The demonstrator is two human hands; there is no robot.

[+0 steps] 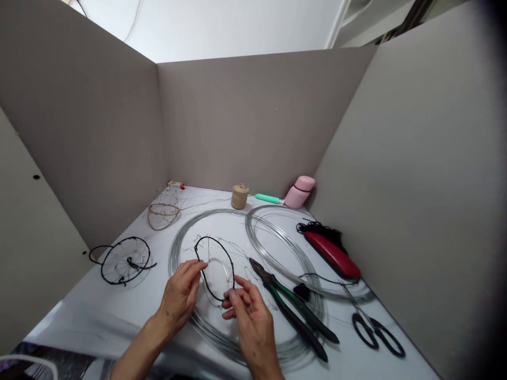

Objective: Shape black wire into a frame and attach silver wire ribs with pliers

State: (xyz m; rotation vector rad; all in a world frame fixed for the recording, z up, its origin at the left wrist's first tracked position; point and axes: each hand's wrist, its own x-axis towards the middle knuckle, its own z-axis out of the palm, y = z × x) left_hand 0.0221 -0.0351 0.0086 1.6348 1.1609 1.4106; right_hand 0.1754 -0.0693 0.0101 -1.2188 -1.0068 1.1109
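A ring wrapped in black cord [228, 254], with thin wire inside it, is held up over the table between my hands. The fingers of my left hand [182, 293] pinch its left side. On its lower right edge, my right hand [253, 319] has thumb and fingers closed. Beneath both hands lies a large coil of silvery wire [176, 248]. Just right of my right hand, pliers with green and black handles [293, 306] rest across the coil. A similar black-wrapped wire frame [127, 261], made of joined loops, lies at the left.
A second wire coil [273, 248] overlaps the first. Scissors [370, 327], a red object [332, 253] and black cord [319, 227] lie at right. Behind stand a twine spool [240, 197], green-handled tool [267, 198], pink bottle [300, 192] and brown-wrapped frame [163, 214]. Grey panels [257, 121] enclose the table.
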